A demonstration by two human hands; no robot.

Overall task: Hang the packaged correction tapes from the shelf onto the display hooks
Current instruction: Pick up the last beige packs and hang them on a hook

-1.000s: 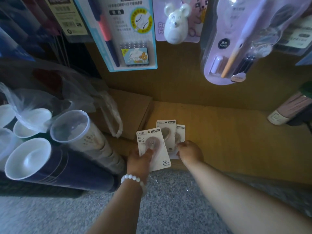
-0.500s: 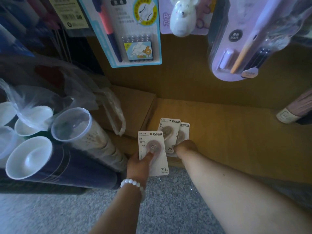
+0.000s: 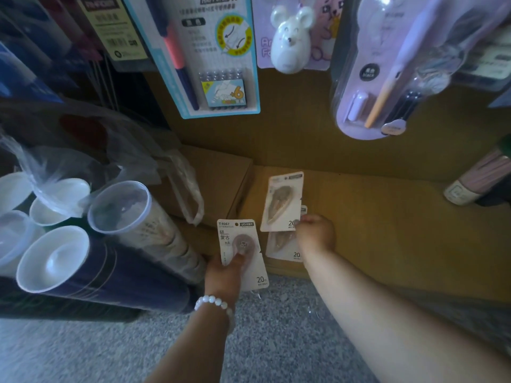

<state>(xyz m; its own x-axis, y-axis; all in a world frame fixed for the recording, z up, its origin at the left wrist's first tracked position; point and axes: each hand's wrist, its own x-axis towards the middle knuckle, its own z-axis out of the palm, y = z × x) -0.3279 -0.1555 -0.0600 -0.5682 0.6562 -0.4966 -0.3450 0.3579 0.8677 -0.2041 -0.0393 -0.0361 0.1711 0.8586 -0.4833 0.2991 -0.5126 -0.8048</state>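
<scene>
Left hand [image 3: 224, 275] grips one tape pack [image 3: 242, 252], thumb pressed on its front, held off the shelf's [image 3: 387, 230] front edge. Right hand [image 3: 315, 233] pinches a second pack [image 3: 283, 201] by its lower corner, raised above a third pack [image 3: 282, 244] lying flat at the front edge.

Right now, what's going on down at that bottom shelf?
A person is gathering packaged correction tapes off the low wooden shelf. The left hand holds one carded tape, thumb pressed on its blister. The right hand pinches a second tape by its lower corner, tilted up off the shelf. At least one more pack lies on the shelf beneath it. None of these is on a hook yet; other stationery packs hang above.
</scene>
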